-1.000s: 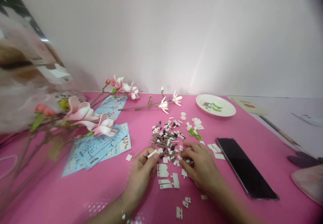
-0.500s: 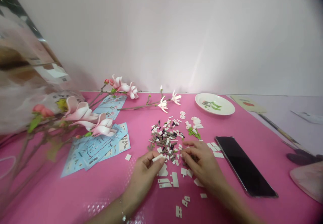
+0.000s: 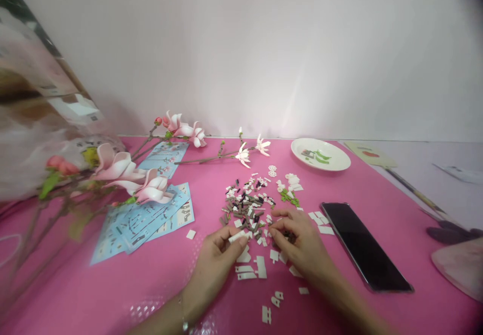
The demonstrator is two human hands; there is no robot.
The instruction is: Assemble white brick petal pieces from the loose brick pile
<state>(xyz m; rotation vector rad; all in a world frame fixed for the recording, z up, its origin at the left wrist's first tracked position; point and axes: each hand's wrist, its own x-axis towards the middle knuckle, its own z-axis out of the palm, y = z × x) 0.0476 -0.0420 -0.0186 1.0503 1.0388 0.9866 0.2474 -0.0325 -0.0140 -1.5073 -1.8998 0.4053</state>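
Note:
My left hand (image 3: pixel 215 254) pinches a white building-block piece (image 3: pixel 236 236) between thumb and fingers, just in front of the parts pile. At the right side of that pile of small brown, white and black building-block pieces (image 3: pixel 247 208), my right hand (image 3: pixel 296 237) has its thumb and index finger brought together. Whatever sits between those fingertips is too small to make out. Flat white pieces (image 3: pixel 261 267) lie on the pink tabletop between my wrists. Green leaf pieces (image 3: pixel 290 197) rest beyond my right hand.
A black phone (image 3: pixel 366 247) lies right of my right hand. Behind stands a white plate (image 3: pixel 341 160) with green pieces. Pink flower branches (image 3: pixel 121 166) and blue instruction sheets (image 3: pixel 143 224) occupy the left. A white-flowered stem (image 3: pixel 211 160) lies at the back.
My right hand has shifted very slightly left along the pile's edge. My left hand keeps the white piece in nearly the same spot.

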